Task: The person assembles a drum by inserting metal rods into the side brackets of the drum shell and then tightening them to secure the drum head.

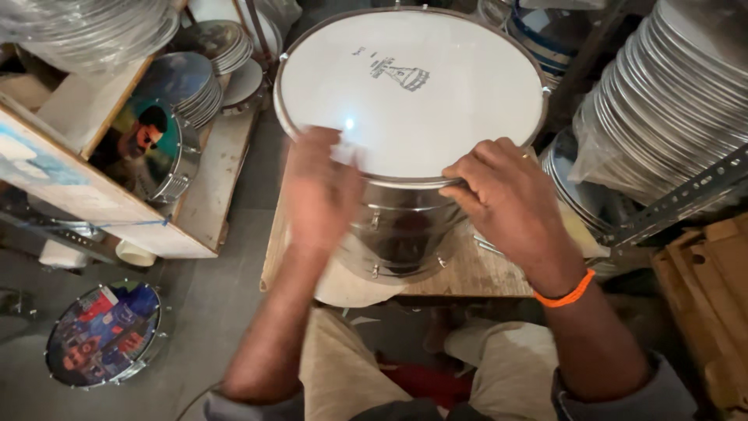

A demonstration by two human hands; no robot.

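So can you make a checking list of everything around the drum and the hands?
Surface: small wooden table, worn top.
Job's things: metal drum with white drumhead, upright.
Clutter: round printed frame drum on floor; stacked metal rims at right.
Grippers: left hand blurred at the drum's near rim; right hand grips the rim.
Cables: nothing seen.
Surroundings: wooden shelf with more drums.

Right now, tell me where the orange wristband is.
In the head view it sits lower right, on the right hand's wrist: orange wristband, beside the wooden table edge.
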